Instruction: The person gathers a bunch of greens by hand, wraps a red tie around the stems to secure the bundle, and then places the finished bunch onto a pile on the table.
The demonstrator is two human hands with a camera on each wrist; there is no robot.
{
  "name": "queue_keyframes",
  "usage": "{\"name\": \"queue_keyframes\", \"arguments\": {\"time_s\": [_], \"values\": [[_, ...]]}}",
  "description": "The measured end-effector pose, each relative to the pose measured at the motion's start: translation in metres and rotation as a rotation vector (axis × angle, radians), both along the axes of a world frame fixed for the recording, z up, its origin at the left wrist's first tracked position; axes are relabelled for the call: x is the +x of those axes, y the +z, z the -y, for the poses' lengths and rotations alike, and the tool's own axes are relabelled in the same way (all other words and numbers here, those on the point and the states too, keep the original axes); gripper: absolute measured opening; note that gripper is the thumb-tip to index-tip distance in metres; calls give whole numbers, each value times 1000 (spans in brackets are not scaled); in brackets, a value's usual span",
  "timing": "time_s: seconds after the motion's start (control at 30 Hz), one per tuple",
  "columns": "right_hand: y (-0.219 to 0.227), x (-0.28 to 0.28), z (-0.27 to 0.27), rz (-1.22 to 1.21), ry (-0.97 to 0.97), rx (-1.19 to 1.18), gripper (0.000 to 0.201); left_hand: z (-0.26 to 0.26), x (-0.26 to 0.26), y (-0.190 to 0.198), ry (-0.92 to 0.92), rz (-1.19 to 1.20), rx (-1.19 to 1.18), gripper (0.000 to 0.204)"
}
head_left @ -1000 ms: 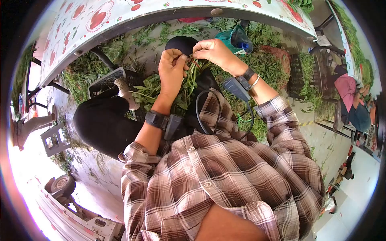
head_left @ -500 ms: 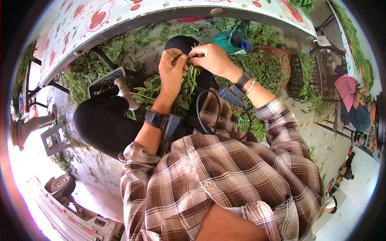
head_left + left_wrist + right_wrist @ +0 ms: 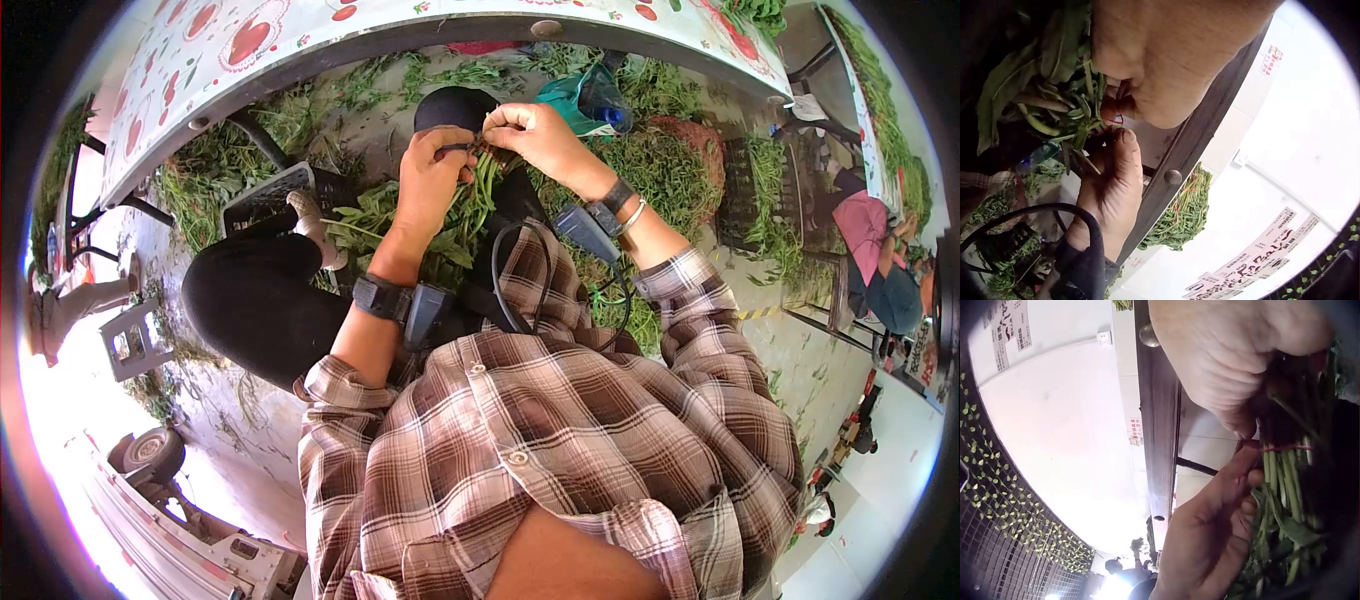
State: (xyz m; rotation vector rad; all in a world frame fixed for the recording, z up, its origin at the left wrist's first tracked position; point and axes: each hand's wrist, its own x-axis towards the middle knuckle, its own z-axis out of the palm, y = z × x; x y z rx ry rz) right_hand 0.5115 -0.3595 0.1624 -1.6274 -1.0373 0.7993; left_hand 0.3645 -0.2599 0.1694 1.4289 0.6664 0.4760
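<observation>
Over the person's lap, a bunch of leafy greens [image 3: 487, 178] has its stems gathered, with a thin red tie [image 3: 1288, 448] around them. My left hand [image 3: 428, 185] is at the near-left side of the stems, its fingers curled and fingertips pinching at the tie. From the right, my right hand [image 3: 545, 145] brings thumb and fingertips together close to the left fingers. A short red strand [image 3: 1119, 119] shows between the two hands in the left wrist view. The right hand's fingertips are partly hidden there by stems.
A table [image 3: 400, 40] with a patterned cover stands just beyond the hands. Black crates [image 3: 285, 190] hold greens at both sides, and loose greens [image 3: 650, 200] lie over the floor. A teal bag [image 3: 575, 105] sits near the right hand. Another person [image 3: 885, 260] is at far right.
The right hand first moved left, close against the left hand, then drew back slightly to the right. The left fingers have shifted at the stems, while the bunch stays over the lap.
</observation>
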Motion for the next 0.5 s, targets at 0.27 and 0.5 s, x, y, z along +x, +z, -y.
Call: {"name": "queue_keyframes", "arguments": {"time_s": [0.27,0.5], "values": [[10,0,5,-50,20,-3,16,-5,-5,-6,-60,35,-134,24],[18,-2,10,56,157,-116,19,-4,-5,-3,-27,15,-183,26]]}}
